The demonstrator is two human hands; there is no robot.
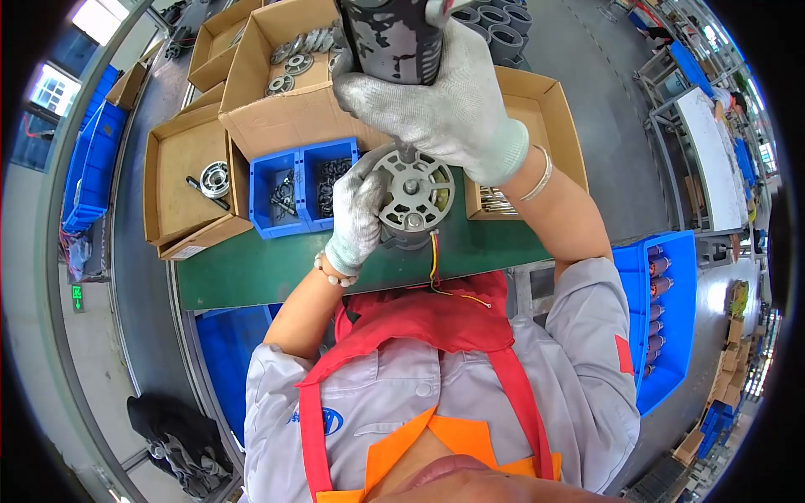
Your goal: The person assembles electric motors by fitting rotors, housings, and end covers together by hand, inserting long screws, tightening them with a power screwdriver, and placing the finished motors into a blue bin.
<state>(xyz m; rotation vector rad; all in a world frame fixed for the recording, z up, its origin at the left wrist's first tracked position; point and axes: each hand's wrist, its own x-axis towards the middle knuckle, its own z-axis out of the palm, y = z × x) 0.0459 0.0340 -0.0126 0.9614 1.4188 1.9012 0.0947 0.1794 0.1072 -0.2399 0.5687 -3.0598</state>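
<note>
My right hand (444, 101), in a grey-white glove, is wrapped round a dark, worn power driver (392, 42) held upright. The driver's tip meets the upper edge of a round metal motor housing (426, 186) with a slotted end cover. My left hand (359, 205), also gloved, grips the left side of that housing. Red and yellow wires (435, 260) hang from the housing's lower side. The housing stands on a green work surface (293, 272). Just left of my left hand are two blue bins (285, 225) with small dark parts.
Cardboard boxes hold metal discs (293, 65), a ring-shaped part (215, 178) and metal rods (496, 201). Dark cylinders (506, 38) stand behind. A blue crate (671, 377) with rotors is at the right. A conveyor (151, 310) runs along the left.
</note>
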